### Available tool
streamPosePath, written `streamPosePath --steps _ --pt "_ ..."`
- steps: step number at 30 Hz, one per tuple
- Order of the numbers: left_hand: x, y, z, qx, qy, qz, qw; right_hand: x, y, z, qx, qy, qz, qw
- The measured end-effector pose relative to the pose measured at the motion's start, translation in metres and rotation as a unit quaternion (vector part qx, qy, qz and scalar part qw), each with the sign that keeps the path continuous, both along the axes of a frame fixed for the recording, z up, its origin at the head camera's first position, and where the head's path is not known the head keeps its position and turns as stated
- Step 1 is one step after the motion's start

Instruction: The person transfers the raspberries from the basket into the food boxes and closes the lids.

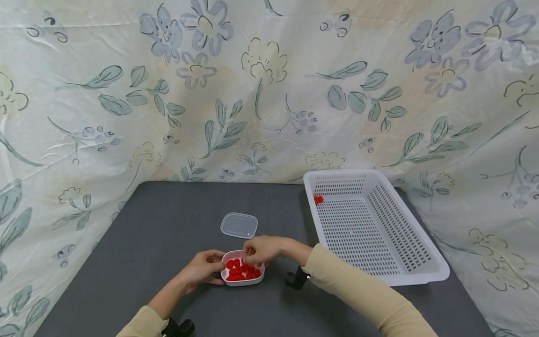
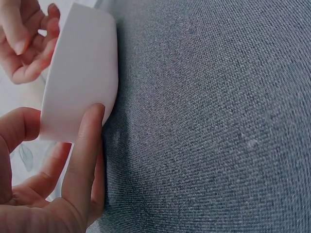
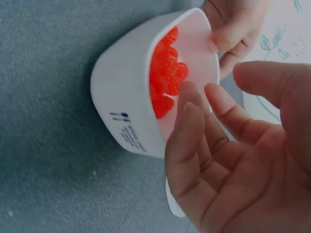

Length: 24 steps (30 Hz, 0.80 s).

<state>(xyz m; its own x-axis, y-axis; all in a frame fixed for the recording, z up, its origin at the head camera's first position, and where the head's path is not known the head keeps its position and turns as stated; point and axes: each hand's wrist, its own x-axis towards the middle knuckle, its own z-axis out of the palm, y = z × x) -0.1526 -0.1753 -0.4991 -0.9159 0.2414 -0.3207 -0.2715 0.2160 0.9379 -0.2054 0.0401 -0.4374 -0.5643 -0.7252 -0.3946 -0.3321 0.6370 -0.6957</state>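
Note:
A small white oval-cornered container [image 1: 244, 282] stands on the dark cloth, holding several red raspberries [image 1: 240, 271]. My left hand [image 1: 203, 268] grips its left end, thumb at the rim and fingers along the outer wall [image 2: 80, 63]. Over the right part of the container is my right hand [image 1: 263, 249], its loosely bent fingertips dipping past the rim close to the raspberries [image 3: 167, 70]. In the right wrist view its thumb stands apart from the fingers, and nothing shows between them. From the head view this hand covers the container's far right corner.
A clear lid [image 1: 239, 225] lies flat just behind the container. To the right stands a large white slotted basket [image 1: 358, 238], with a few red pieces [image 1: 318, 200] at its far left corner. Floral fabric [image 1: 261, 93] hangs behind the table.

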Motion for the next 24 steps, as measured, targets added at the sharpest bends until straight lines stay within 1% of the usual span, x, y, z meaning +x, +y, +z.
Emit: streamPosePath --steps 8,14,20,24 --pt "0.0 0.001 0.001 -0.01 -0.007 0.005 0.9999 -0.012 0.007 0.011 -0.018 0.037 -0.002 0.9992" --pt "-0.001 0.001 0.001 -0.008 -0.006 0.005 0.9999 -0.023 0.017 0.027 -0.04 0.073 0.0 0.9965" --pt "-0.002 0.0 0.001 -0.01 -0.006 0.006 0.9999 -0.04 0.034 0.044 -0.063 0.125 -0.01 0.9902" --pt "-0.001 0.001 0.001 -0.013 -0.007 0.007 0.9999 -0.053 0.048 0.053 -0.074 0.17 -0.034 0.9821"
